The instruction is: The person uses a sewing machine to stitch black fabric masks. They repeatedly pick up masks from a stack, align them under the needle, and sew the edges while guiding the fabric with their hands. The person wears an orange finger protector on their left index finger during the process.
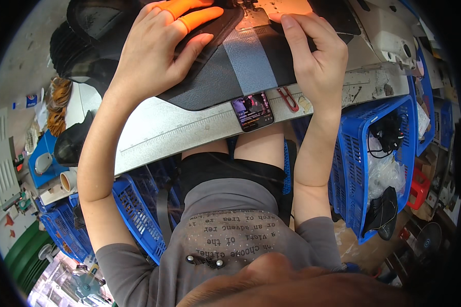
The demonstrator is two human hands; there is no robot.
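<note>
Left hand (156, 48): flat, palm down, pressing the black panel (215, 77); no closed grip, fingers spread, two of them in orange finger cots (200, 15).
Right hand (315, 53): fingers laid on the panel's right edge, thumb tucked at the side; whether it pinches the edge cannot be told.
Panel: dark textured sheet with a grey stripe (250, 61) across it, lying flat on the counter (189, 130). Long axis runs left to right; stripe points away from the person toward the sewing machine (379, 30).
Near the front edge: phone (253, 111), screen lit, just beside red scissors (289, 98).
Right of the knees: blue crate (351, 153). Left: blue basket (138, 210).
</note>
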